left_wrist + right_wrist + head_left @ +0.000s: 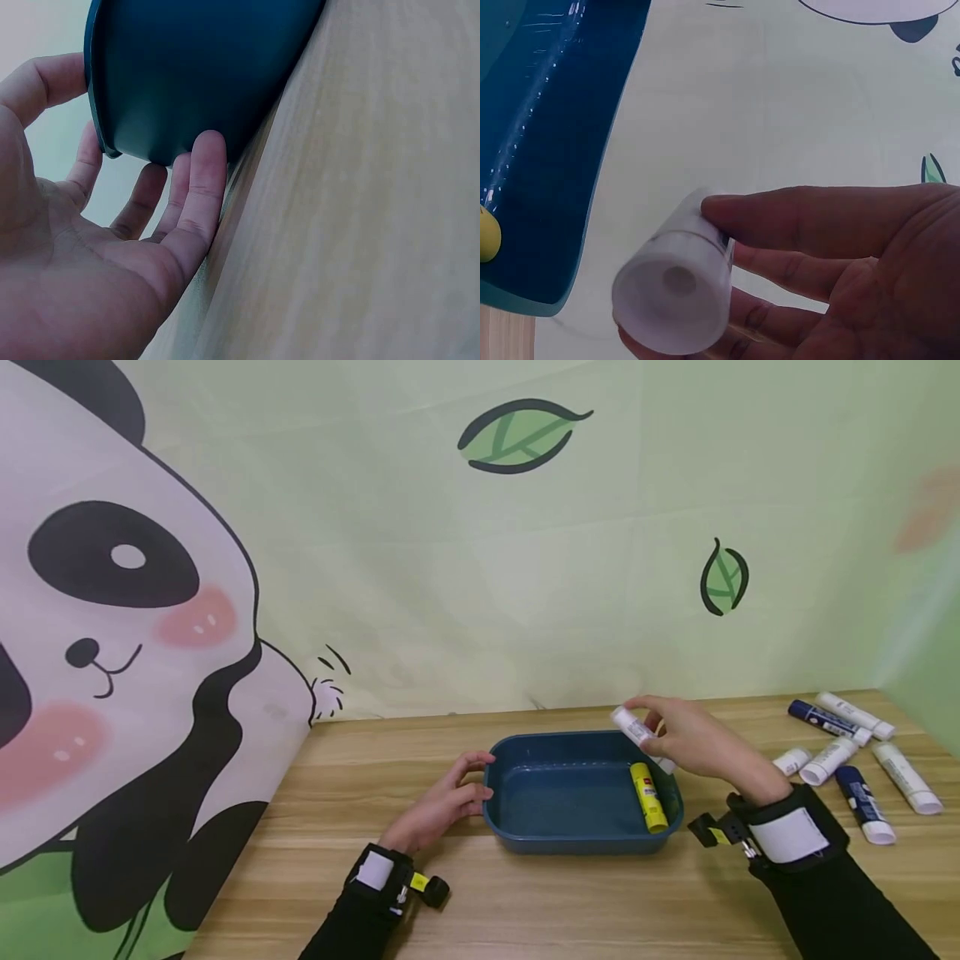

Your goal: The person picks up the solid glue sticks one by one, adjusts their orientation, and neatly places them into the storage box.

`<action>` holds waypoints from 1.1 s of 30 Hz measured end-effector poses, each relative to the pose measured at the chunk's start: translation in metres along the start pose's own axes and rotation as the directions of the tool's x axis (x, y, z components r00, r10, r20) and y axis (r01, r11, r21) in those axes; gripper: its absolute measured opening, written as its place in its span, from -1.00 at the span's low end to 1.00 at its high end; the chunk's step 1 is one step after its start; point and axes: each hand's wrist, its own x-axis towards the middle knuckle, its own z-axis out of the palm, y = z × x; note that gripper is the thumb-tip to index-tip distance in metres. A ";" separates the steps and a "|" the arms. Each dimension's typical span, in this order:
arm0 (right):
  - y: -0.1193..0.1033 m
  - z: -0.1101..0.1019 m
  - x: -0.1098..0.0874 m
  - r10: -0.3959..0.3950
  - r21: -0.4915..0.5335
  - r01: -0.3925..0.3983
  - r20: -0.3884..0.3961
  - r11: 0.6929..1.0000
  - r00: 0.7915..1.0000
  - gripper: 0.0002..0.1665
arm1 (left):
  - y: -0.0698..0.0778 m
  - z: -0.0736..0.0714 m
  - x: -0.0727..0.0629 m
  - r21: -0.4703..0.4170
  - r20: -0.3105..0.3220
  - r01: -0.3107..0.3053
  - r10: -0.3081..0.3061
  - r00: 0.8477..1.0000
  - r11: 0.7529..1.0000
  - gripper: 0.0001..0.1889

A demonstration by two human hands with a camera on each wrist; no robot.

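A white glue stick (634, 727) is held tilted between the thumb and fingers of my right hand (693, 739), over the far right corner of a dark blue tray (577, 846). In the right wrist view the white end (671, 304) of this glue stick faces the camera. A yellow glue stick (648, 797) lies inside the tray along its right side. My left hand (442, 802) is at the tray's left end, its spread, loosely bent fingers touching the wall and rim; the left wrist view shows fingertips (208, 146) against the wall.
On the wooden table (525, 910), to the right, lie several white glue sticks (906, 777) and two dark blue ones (864, 804). Behind the table hangs a pale green backdrop (375, 568) with a printed panda (172, 652). Both wrists wear black straps.
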 end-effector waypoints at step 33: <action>-0.029 0.027 0.043 0.224 -0.459 -0.110 0.201 0.882 0.954 -0.95 | -0.002 -0.003 -0.001 0.007 0.012 -0.026 0.026 1.000 1.000 -0.50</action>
